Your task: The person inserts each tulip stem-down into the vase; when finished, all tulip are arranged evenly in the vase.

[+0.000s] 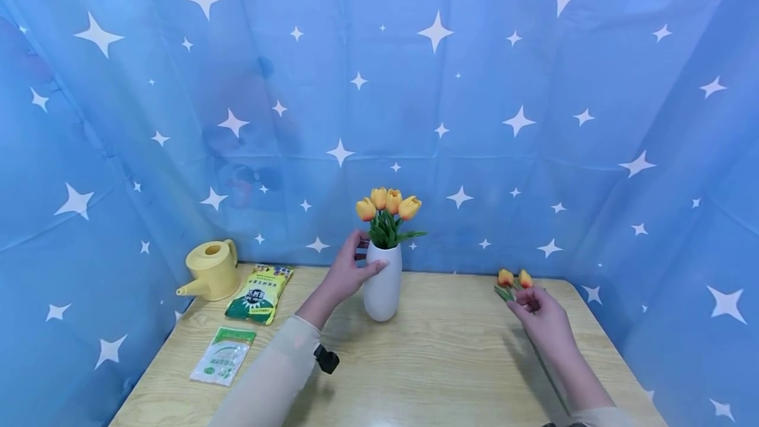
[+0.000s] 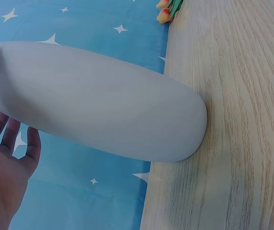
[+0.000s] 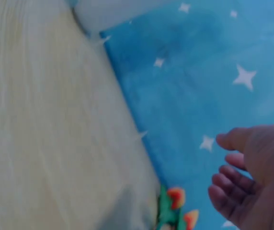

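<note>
A white vase (image 1: 382,288) stands upright on the wooden table, holding several yellow-orange tulips (image 1: 388,206) with green leaves. My left hand (image 1: 350,265) grips the vase near its top, thumb on the front and fingers behind; in the left wrist view that hand (image 2: 7,167) reaches round the upper end of the vase (image 2: 98,100). Two more tulips (image 1: 506,278) lie at the right of the table, stems toward me. Over their stems hovers my right hand (image 1: 542,321), its fingers loosely bent. In the right wrist view the hand (image 3: 252,177) holds nothing, with tulip heads (image 3: 176,197) below it.
On the left are a yellow watering can (image 1: 213,272), a green-and-yellow bag (image 1: 259,295) and a small white-and-green packet (image 1: 223,356). A blue curtain (image 1: 403,97) with white stars hangs right behind the table (image 1: 439,361) and along both sides.
</note>
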`<state>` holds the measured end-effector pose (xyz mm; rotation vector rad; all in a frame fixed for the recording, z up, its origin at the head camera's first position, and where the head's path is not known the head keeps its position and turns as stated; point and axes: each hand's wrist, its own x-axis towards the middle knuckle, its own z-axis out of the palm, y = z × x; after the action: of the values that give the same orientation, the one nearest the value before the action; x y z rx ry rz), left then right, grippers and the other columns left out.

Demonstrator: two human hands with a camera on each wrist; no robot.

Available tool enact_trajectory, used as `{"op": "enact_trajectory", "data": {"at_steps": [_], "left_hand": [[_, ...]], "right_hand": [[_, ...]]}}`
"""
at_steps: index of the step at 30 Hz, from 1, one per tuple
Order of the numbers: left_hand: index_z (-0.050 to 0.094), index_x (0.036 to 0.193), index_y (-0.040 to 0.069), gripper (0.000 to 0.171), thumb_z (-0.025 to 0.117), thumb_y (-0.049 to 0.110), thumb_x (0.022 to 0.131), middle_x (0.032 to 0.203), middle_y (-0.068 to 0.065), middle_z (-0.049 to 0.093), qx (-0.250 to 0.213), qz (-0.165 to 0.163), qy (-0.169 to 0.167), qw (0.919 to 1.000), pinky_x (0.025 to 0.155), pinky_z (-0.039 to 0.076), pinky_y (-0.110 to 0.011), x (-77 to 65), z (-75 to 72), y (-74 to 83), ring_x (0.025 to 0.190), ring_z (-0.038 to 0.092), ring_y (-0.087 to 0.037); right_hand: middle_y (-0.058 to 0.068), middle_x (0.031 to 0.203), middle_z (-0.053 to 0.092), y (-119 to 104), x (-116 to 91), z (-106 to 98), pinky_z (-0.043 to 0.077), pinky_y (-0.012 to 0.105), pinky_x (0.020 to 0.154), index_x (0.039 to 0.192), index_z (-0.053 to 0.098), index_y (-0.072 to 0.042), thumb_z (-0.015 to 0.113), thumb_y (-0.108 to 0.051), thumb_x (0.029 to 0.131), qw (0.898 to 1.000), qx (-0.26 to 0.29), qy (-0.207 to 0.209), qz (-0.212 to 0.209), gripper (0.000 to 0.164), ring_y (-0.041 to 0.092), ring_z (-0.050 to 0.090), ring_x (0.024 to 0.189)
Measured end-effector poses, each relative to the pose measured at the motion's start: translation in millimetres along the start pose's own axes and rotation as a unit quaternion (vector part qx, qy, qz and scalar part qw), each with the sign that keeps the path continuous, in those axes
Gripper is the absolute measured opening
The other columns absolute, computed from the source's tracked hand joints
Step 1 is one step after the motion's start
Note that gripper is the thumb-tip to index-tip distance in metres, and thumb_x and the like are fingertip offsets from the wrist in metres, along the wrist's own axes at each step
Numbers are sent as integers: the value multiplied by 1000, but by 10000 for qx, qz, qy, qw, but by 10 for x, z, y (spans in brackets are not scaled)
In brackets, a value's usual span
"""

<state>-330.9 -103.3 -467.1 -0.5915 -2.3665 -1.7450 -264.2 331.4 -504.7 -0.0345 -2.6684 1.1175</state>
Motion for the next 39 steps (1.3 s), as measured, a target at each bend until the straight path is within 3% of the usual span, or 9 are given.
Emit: {"op": "enact_trajectory", "data": {"at_steps": [8, 24, 29, 36, 39], "left_hand": [[52, 142, 16, 63, 84, 49, 99, 139, -9, 60, 57, -44, -17, 10000, 108, 56, -63, -22, 6, -15, 130, 63, -37], [51, 141, 15, 59, 83, 45, 101, 141, -11, 60, 44, -17, -58, 10000, 110, 55, -61, -25, 62, 11, 133, 62, -38], [52, 140, 16, 57, 83, 44, 101, 140, -9, 60, 109, 8, -12, 9999, 109, 56, -59, -7, 68, 7, 131, 63, -35], [52, 139, 17, 58, 84, 45, 100, 140, -9, 59, 41, 13, 7, 10000, 110, 54, -64, -4, 39, -1, 133, 61, -38], [53, 139, 17, 57, 84, 45, 100, 140, -8, 59, 51, -14, 30, 10000, 109, 55, -63, -7, 26, -9, 132, 62, -38]], "right_hand": [[27, 115, 67, 397, 0, 42, 59, 46, 79, 132, 64, 13, 78, -18, 102, 9974, -385, -434, 429, 46, 38, 67, 102], [25, 107, 68, 637, -54, 102, 57, 58, 86, 131, 60, 18, 80, -9, 97, 9918, -713, -751, 743, 48, 39, 68, 100], [23, 107, 69, 659, -49, 99, 57, 58, 87, 130, 61, 18, 78, -6, 98, 9921, -715, -778, 681, 44, 38, 68, 100], [18, 101, 71, 603, -26, 95, 56, 47, 77, 132, 64, 17, 74, -1, 99, 9917, -670, -840, 705, 39, 31, 67, 93], [19, 103, 71, 578, -14, 95, 57, 49, 77, 133, 64, 16, 72, -1, 99, 9913, -635, -882, 740, 39, 31, 66, 94]]}}
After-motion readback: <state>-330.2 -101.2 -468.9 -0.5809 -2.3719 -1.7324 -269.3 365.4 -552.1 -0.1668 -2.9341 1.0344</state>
